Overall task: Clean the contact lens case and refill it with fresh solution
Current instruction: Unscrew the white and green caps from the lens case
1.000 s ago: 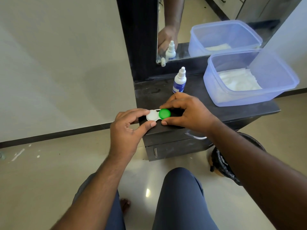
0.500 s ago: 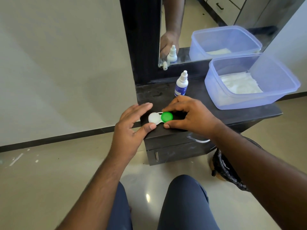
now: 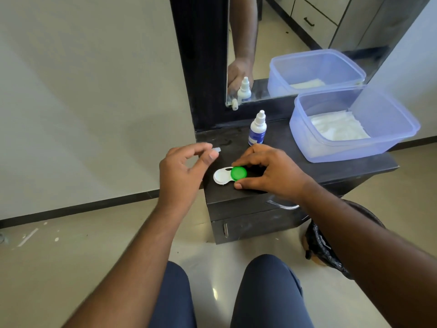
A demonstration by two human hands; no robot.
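A white contact lens case (image 3: 220,178) lies near the front left corner of the black cabinet top (image 3: 331,169). Its left well is uncovered and its right well carries a green cap (image 3: 238,173). My right hand (image 3: 272,171) grips the case around the green cap with thumb and fingers. My left hand (image 3: 182,169) is raised just left of the case and pinches a small white cap (image 3: 216,151) at its fingertips. A small white solution bottle (image 3: 257,129) with a blue label stands upright behind my right hand.
A translucent blue plastic tub (image 3: 387,138) holding white tissue (image 3: 338,126) sits at the right of the cabinet top. A mirror (image 3: 295,39) in a black frame rises behind. A bin with a black bag (image 3: 326,254) stands on the floor at the right. My knees are below.
My left hand has lifted up and away from the case's left well, taking the white cap with it; the well now shows uncovered. My right hand has stayed on the green cap.
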